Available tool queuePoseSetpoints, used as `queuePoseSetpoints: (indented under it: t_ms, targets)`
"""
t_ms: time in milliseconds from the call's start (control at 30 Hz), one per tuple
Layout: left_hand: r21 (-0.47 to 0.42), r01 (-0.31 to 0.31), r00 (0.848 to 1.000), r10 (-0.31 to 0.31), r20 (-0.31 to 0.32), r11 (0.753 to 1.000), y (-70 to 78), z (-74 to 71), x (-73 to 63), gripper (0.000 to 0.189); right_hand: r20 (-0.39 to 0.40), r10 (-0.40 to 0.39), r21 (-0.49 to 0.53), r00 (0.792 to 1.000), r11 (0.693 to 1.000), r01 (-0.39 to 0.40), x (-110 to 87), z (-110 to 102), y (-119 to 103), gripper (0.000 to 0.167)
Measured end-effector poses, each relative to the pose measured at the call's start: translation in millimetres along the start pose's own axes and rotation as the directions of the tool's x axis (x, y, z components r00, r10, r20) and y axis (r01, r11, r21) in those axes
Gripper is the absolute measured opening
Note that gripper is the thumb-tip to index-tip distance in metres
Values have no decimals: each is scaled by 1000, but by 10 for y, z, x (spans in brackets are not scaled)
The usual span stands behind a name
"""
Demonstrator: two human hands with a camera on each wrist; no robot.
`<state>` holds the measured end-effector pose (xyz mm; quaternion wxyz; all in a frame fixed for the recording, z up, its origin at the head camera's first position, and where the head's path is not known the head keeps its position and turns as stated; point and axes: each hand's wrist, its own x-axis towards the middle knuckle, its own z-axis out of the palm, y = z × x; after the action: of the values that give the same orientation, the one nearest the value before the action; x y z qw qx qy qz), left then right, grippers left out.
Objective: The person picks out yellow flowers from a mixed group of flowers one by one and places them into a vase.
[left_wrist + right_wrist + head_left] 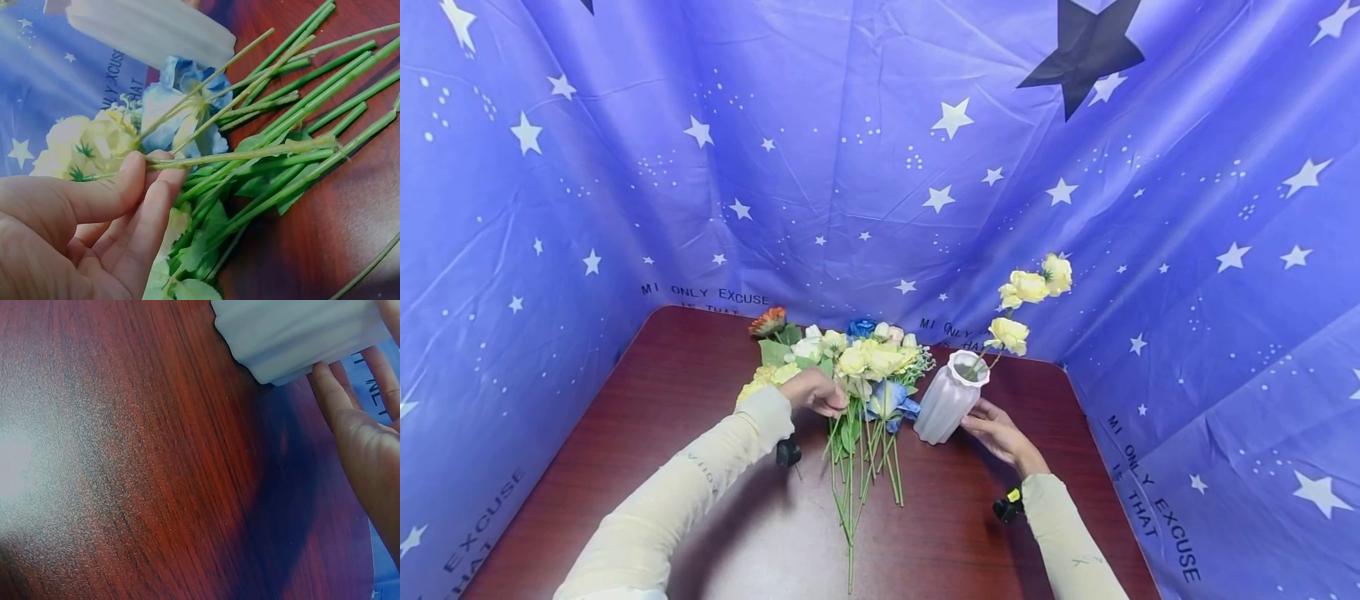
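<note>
My left hand (820,392) pinches a thin green flower stem (250,153) between thumb and fingertips, above a bunch of artificial flowers lying on the table. Yellow blossoms (90,147) and a blue flower (184,106) show just beyond those fingers. To the right, my right hand (996,429) holds the lower side of a white fluted vase (946,404), which leans to the right in the head view. From the vase mouth rises a spray of yellow flowers (1009,335). In the right wrist view, fingers (331,394) touch the vase's side; part of the hand is cut off.
The dark red wooden table (647,400) carries the loose bunch, its stems (850,500) pointing toward the front edge. An orange flower (769,322) lies at the bunch's far left. A blue star-patterned cloth (850,167) walls in the back and sides.
</note>
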<state>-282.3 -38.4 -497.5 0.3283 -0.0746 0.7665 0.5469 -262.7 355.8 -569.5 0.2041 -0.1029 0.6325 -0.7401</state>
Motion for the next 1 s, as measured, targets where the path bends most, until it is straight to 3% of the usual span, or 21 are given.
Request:
queuePoseSetpoints:
  t_ms: [200,333,533,767,1000]
  targets:
    - [20,-16,1000,17,-14,1000,70,-59,15,11,-6,9,-4,1000,1000,-9,0,-3,3,42]
    - [39,-38,999,37,25,999,131,-115,38,13,-10,14,11,1000,1000,-14,0,7,-8,42]
    - [83,-75,996,70,62,994,278,-165,-77,18,-3,33,53,999,998,-33,-11,44,-61,46]
    - [58,-128,986,121,112,990,457,-196,-179,21,-10,46,44,999,998,-46,-51,139,-166,44]
    - [75,-151,982,140,126,986,633,-176,-196,20,-22,42,33,999,999,-41,-15,46,-65,45]
